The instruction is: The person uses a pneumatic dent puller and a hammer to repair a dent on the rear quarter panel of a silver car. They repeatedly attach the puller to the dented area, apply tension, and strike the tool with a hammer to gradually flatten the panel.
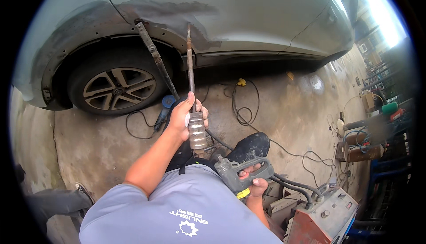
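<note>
My left hand (pixel 191 115) is closed round the steel rod of a slide hammer (pixel 191 69), just at its ribbed weight (pixel 197 131). The rod's thin far tip meets the sanded grey patch (pixel 205 31) on the car's side panel, behind the wheel arch. In my right hand (pixel 253 179) is a grey pistol-grip gun (pixel 239 173), held low by my body, its handle loop round my fingers. Thick black cables run from it to a red and grey machine (pixel 326 215). Beside the slide hammer, a flat metal bar (pixel 156 58) slants from the wheel arch edge toward my left hand.
A wheel (pixel 117 89) sits under the bare arch. On the concrete floor (pixel 93 151) lie a blue angle grinder (pixel 165 109) and a looping black cable (pixel 235 111). Another person's leg (pixel 57 202) is at the left. Racks and gas cylinders (pixel 366 153) stand at the right.
</note>
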Action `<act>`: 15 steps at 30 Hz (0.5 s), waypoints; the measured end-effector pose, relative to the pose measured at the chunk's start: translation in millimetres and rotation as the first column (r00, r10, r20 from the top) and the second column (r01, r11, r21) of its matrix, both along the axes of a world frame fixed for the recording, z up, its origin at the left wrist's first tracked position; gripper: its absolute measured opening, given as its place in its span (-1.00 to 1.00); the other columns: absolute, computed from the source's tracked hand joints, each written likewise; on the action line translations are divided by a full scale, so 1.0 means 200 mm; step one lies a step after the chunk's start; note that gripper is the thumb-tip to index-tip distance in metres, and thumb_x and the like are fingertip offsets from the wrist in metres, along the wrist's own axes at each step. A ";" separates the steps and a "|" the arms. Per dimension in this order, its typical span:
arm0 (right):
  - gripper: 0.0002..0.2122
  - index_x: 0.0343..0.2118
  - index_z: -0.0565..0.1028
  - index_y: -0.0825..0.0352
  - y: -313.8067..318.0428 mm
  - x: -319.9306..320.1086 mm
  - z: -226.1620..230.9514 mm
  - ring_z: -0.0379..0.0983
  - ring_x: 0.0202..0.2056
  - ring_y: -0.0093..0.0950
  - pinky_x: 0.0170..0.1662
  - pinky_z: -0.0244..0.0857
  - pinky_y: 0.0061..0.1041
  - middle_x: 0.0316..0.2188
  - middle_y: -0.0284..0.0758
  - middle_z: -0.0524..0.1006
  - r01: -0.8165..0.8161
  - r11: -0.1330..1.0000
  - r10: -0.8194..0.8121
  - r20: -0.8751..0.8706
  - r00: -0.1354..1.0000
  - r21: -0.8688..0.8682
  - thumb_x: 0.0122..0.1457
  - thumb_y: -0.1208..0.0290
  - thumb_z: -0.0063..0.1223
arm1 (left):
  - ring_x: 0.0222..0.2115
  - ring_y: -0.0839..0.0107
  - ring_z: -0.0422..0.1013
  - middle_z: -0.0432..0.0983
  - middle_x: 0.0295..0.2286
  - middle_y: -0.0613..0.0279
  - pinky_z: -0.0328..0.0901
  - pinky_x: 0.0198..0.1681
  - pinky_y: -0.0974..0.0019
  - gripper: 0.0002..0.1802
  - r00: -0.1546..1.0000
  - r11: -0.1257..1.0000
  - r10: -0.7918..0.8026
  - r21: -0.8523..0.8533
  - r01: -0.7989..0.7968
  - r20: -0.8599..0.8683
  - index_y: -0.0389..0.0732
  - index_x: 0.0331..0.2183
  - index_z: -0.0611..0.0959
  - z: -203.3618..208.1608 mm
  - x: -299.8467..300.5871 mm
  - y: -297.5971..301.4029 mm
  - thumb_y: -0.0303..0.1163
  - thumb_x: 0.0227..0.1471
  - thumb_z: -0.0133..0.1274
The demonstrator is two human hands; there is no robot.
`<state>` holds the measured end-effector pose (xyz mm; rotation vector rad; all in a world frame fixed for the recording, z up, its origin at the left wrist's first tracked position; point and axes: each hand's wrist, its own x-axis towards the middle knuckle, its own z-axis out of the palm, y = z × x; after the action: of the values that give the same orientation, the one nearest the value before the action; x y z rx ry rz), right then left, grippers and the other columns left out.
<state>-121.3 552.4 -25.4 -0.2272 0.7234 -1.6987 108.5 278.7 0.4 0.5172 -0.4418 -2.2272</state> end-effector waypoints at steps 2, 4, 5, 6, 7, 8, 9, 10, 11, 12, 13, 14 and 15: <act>-0.46 -0.04 0.41 0.29 0.00 0.00 0.02 0.46 -0.20 -0.33 0.04 0.40 -0.25 -0.24 -0.32 0.44 0.011 0.999 -0.011 0.000 1.000 0.031 -0.23 0.48 0.14 | -0.59 0.18 0.52 0.53 -0.53 0.02 0.44 -0.49 0.18 -0.42 1.000 1.000 0.001 0.017 -0.001 -0.011 -0.13 -0.49 0.43 0.02 -0.01 0.00 0.18 0.33 -0.10; -0.49 -0.07 0.41 0.27 0.01 0.00 0.01 0.46 -0.21 -0.34 0.03 0.40 -0.25 -0.27 -0.34 0.42 0.017 1.000 -0.017 0.016 1.000 0.026 -0.23 0.49 0.14 | -0.58 0.17 0.52 0.52 -0.53 0.03 0.44 -0.49 0.16 -0.42 1.000 1.000 0.008 -0.012 -0.008 -0.027 -0.13 -0.49 0.43 0.01 -0.01 0.00 0.18 0.33 -0.10; -0.51 -0.09 0.41 0.26 0.02 0.00 0.00 0.46 -0.22 -0.34 0.03 0.41 -0.25 -0.29 -0.35 0.41 0.019 1.000 -0.020 0.025 0.999 0.024 -0.23 0.50 0.14 | -0.57 0.17 0.52 0.52 -0.53 0.03 0.44 -0.48 0.16 -0.42 0.999 1.000 0.011 -0.026 -0.012 -0.034 -0.12 -0.49 0.43 0.01 -0.01 0.00 0.18 0.33 -0.10; -0.49 -0.05 0.42 0.29 0.03 -0.02 -0.03 0.49 -0.22 -0.29 0.03 0.43 -0.24 -0.25 -0.27 0.46 0.017 1.000 -0.016 0.027 0.999 -0.010 -0.21 0.50 0.13 | -0.57 0.17 0.52 0.52 -0.53 0.03 0.44 -0.48 0.16 -0.42 0.999 1.000 0.004 -0.025 -0.006 -0.043 -0.12 -0.48 0.43 0.00 -0.01 0.00 0.19 0.33 -0.10; -0.46 -0.01 0.43 0.31 0.03 -0.03 -0.06 0.53 -0.21 -0.23 0.03 0.44 -0.23 -0.22 -0.19 0.51 0.013 0.999 -0.012 0.030 0.999 -0.044 -0.19 0.50 0.13 | -0.57 0.17 0.52 0.51 -0.53 0.04 0.44 -0.47 0.16 -0.42 0.999 1.000 -0.001 -0.025 0.000 -0.051 -0.12 -0.48 0.43 0.00 -0.01 0.00 0.19 0.33 -0.11; -0.44 0.04 0.44 0.33 0.04 -0.03 -0.07 0.57 -0.21 -0.18 0.03 0.46 -0.22 -0.18 -0.10 0.56 0.009 0.997 -0.007 0.033 0.999 -0.079 -0.17 0.50 0.12 | -0.57 0.17 0.52 0.51 -0.53 0.04 0.44 -0.47 0.16 -0.42 0.998 1.000 -0.006 -0.024 0.005 -0.059 -0.12 -0.48 0.43 0.00 -0.01 0.00 0.19 0.33 -0.11; -0.47 0.01 0.44 0.32 0.04 -0.03 -0.09 0.57 -0.19 -0.17 0.04 0.46 -0.20 -0.19 -0.11 0.56 0.022 0.996 -0.017 0.057 0.998 -0.091 -0.17 0.50 0.13 | -0.57 0.17 0.52 0.51 -0.53 0.04 0.44 -0.47 0.16 -0.42 0.998 1.000 -0.006 -0.027 0.005 -0.058 -0.12 -0.48 0.43 0.00 -0.01 -0.01 0.19 0.33 -0.11; -0.47 0.00 0.44 0.32 0.04 -0.03 -0.09 0.57 -0.19 -0.17 0.04 0.46 -0.20 -0.19 -0.11 0.56 0.022 0.996 -0.016 0.065 0.998 -0.089 -0.17 0.50 0.13 | -0.57 0.17 0.52 0.51 -0.53 0.05 0.44 -0.47 0.16 -0.42 0.998 1.000 -0.008 -0.029 0.006 -0.059 -0.11 -0.48 0.43 0.00 -0.01 -0.01 0.19 0.33 -0.11; -0.48 -0.01 0.44 0.32 0.04 -0.03 -0.09 0.57 -0.18 -0.17 0.04 0.46 -0.20 -0.20 -0.11 0.55 0.022 0.996 -0.016 0.074 0.997 -0.087 -0.18 0.51 0.13 | -0.57 0.17 0.53 0.51 -0.53 0.05 0.44 -0.47 0.16 -0.42 0.998 1.000 -0.009 -0.031 0.007 -0.060 -0.11 -0.48 0.43 0.01 -0.01 -0.01 0.19 0.33 -0.11; -0.49 -0.02 0.44 0.32 0.04 -0.02 -0.08 0.57 -0.18 -0.17 0.04 0.46 -0.20 -0.20 -0.11 0.55 0.023 0.996 -0.016 0.082 0.997 -0.084 -0.18 0.51 0.13 | -0.57 0.16 0.53 0.51 -0.53 0.06 0.44 -0.47 0.16 -0.42 0.998 1.000 -0.004 -0.030 0.003 -0.060 -0.11 -0.48 0.43 0.01 -0.01 -0.01 0.19 0.34 -0.12; -0.49 -0.04 0.44 0.31 0.04 -0.02 -0.06 0.55 -0.19 -0.21 0.03 0.47 -0.22 -0.21 -0.15 0.53 0.013 0.998 -0.009 0.071 0.997 -0.064 -0.19 0.51 0.14 | -0.56 0.16 0.53 0.51 -0.53 0.06 0.44 -0.47 0.16 -0.43 0.998 1.000 -0.002 -0.030 0.001 -0.060 -0.11 -0.48 0.44 0.01 -0.02 0.00 0.18 0.34 -0.12; -0.48 -0.04 0.44 0.32 0.03 -0.01 -0.04 0.54 -0.19 -0.22 0.02 0.47 -0.22 -0.22 -0.17 0.52 0.022 0.998 -0.018 0.068 0.998 -0.057 -0.20 0.51 0.15 | -0.56 0.16 0.53 0.51 -0.52 0.06 0.44 -0.47 0.16 -0.43 0.998 1.000 -0.001 -0.029 -0.001 -0.060 -0.11 -0.48 0.44 0.01 -0.02 0.00 0.18 0.34 -0.12; -0.48 -0.03 0.44 0.32 0.03 0.00 -0.03 0.53 -0.19 -0.23 0.02 0.47 -0.23 -0.23 -0.18 0.51 0.032 0.998 -0.029 0.068 0.997 -0.048 -0.20 0.51 0.15 | -0.56 0.16 0.54 0.52 -0.52 0.08 0.44 -0.47 0.14 -0.43 0.997 1.000 -0.004 -0.028 0.002 -0.074 -0.10 -0.48 0.44 0.00 -0.02 0.00 0.18 0.34 -0.13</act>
<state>-122.0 558.6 -32.3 -0.1930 0.6391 -1.7459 103.6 279.3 0.4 0.4179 -0.4341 -2.2318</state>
